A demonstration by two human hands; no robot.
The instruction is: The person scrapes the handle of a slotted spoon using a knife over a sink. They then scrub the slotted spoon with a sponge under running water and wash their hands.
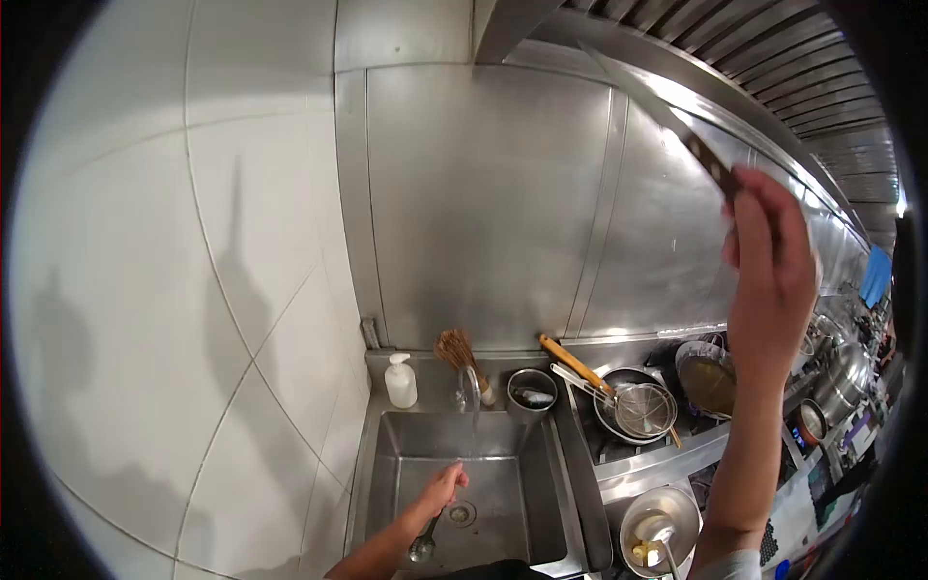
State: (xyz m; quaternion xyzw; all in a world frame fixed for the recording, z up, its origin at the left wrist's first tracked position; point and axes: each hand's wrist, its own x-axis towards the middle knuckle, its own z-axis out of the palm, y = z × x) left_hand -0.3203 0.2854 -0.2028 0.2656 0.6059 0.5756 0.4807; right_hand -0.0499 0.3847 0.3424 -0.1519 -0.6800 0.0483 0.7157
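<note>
My right hand (773, 232) is raised high at the right, closed around the dark riveted handle of a knife (710, 159). Its long blade points up and left toward the hood and is somewhat blurred. Low over the sink (387, 474), my left hand (447, 483) is closed, with a metal ladle (422, 549) hanging below it, bowl down. The fingers partly hide the ladle's handle. Close beyond this hand, a thin stream of water runs from the curved faucet (472, 382).
A soap pump bottle (400, 384), a bamboo brush (454, 348) and a metal pot (532, 390) line the sink's back edge. Right of it, a strainer (646, 410) rests over a pan on the stove. A bowl (677, 503) with a spoon stands in front. A tiled wall (145, 338) bounds the left.
</note>
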